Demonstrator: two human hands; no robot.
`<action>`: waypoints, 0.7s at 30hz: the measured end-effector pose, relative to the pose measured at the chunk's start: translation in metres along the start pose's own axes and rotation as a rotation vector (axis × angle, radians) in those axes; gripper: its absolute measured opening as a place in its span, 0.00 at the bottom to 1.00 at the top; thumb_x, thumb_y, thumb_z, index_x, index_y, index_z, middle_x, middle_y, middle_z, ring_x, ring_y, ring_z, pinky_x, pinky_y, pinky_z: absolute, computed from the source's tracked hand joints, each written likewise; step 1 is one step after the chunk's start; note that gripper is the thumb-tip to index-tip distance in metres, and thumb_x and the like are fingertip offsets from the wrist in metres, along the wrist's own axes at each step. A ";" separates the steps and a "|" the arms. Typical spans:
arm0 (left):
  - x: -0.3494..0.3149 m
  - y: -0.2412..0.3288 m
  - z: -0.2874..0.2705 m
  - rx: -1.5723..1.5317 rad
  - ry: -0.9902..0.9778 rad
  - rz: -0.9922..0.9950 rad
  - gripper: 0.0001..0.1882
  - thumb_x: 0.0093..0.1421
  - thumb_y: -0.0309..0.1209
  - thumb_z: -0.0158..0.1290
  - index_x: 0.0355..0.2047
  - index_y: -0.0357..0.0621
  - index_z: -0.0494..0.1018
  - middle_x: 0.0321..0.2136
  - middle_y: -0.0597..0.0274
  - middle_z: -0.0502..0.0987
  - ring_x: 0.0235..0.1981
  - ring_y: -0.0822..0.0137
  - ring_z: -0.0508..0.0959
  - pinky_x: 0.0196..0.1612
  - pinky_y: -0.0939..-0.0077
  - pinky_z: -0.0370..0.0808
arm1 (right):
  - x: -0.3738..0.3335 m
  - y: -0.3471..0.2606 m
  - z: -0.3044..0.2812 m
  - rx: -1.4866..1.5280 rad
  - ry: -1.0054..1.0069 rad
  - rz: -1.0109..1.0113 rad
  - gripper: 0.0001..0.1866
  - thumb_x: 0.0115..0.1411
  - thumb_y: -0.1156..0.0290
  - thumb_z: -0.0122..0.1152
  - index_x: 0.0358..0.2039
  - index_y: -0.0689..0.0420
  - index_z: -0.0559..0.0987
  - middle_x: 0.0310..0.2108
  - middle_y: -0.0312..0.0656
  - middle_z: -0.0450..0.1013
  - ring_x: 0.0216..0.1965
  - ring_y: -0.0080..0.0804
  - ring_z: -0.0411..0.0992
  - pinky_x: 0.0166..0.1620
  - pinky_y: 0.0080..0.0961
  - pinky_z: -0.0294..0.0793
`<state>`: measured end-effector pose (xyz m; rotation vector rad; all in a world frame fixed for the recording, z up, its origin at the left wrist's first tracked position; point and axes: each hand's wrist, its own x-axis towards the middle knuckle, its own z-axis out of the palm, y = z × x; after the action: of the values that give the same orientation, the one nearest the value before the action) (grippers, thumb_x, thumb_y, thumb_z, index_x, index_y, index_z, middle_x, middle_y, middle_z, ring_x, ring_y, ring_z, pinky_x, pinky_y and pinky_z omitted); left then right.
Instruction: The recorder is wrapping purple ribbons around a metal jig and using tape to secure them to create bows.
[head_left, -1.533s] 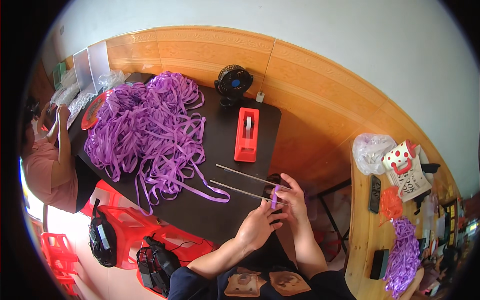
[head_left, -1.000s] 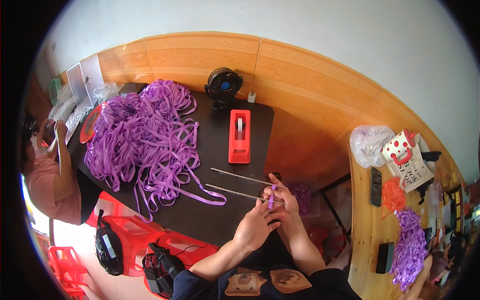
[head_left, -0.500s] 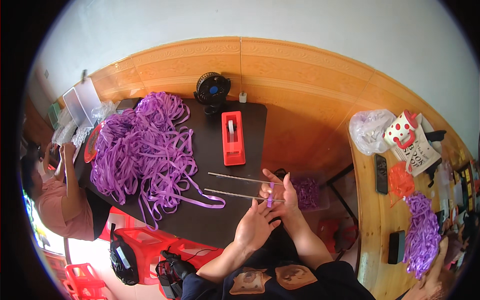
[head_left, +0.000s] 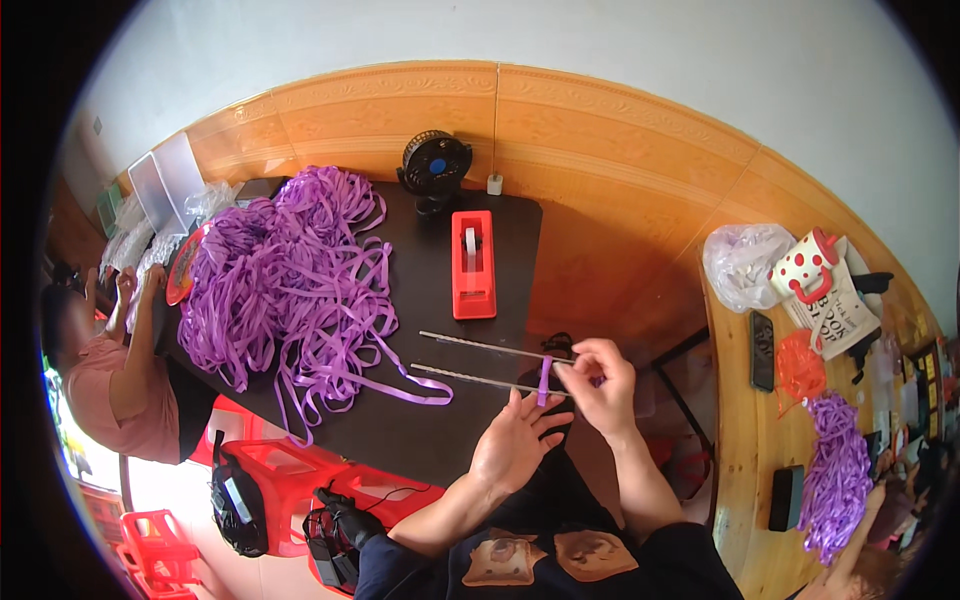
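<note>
Two slim metal rods with spiral-looking ends, a far rod (head_left: 480, 345) and a near rod (head_left: 470, 378), stick out side by side over the edge of the dark table. A short purple ribbon (head_left: 545, 380) wraps across both of them. My left hand (head_left: 508, 440) lies palm up under the near rod, fingers apart, fingertips close to the ribbon's lower end. Thumb and fingers of my right hand (head_left: 605, 388) pinch together beside the ribbon, seemingly on its tail; the fingers partly hide the grip. A big heap of purple ribbon (head_left: 270, 270) covers the table's left, one loop trailing toward the rods.
A red tape dispenser (head_left: 474, 270) and a black fan (head_left: 436, 168) stand on the dark table (head_left: 410, 440). The wooden table (head_left: 740, 470) at right bears a phone (head_left: 762, 350), a spotted cup (head_left: 805, 262) and another ribbon pile (head_left: 836, 475). Co-workers sit at both sides; red stools stand below left.
My right hand has turned from open, palm-up under the rods to a pinch beside the ribbon. My left hand stays palm up near the near rod. The view has shifted slightly.
</note>
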<state>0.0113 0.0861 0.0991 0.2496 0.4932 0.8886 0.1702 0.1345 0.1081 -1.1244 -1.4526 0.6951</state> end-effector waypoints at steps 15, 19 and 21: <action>0.000 -0.003 -0.004 -0.030 -0.021 0.019 0.31 0.66 0.54 0.33 0.57 0.41 0.60 0.54 0.60 0.66 0.53 0.62 0.66 0.53 0.65 0.60 | 0.021 -0.014 0.020 -0.367 -0.230 0.084 0.13 0.48 0.82 0.56 0.34 0.58 0.68 0.16 0.37 0.70 0.17 0.25 0.68 0.21 0.23 0.64; 0.000 -0.002 -0.002 -0.005 -0.008 0.011 0.32 0.66 0.55 0.33 0.58 0.41 0.59 0.55 0.58 0.65 0.54 0.60 0.66 0.53 0.65 0.60 | 0.023 0.004 0.010 -0.055 -0.288 0.184 0.11 0.52 0.85 0.54 0.35 0.60 0.66 0.19 0.33 0.70 0.21 0.13 0.64 0.24 0.14 0.61; 0.001 -0.002 -0.001 0.004 -0.003 0.003 0.32 0.66 0.55 0.33 0.58 0.41 0.59 0.55 0.57 0.65 0.54 0.60 0.66 0.53 0.65 0.60 | 0.023 0.003 0.009 -0.043 -0.291 0.205 0.11 0.52 0.85 0.54 0.35 0.60 0.66 0.20 0.32 0.70 0.22 0.12 0.64 0.25 0.14 0.61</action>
<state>0.0126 0.0851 0.0968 0.2551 0.4914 0.8898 0.1639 0.1587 0.1125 -1.2561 -1.6142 1.0093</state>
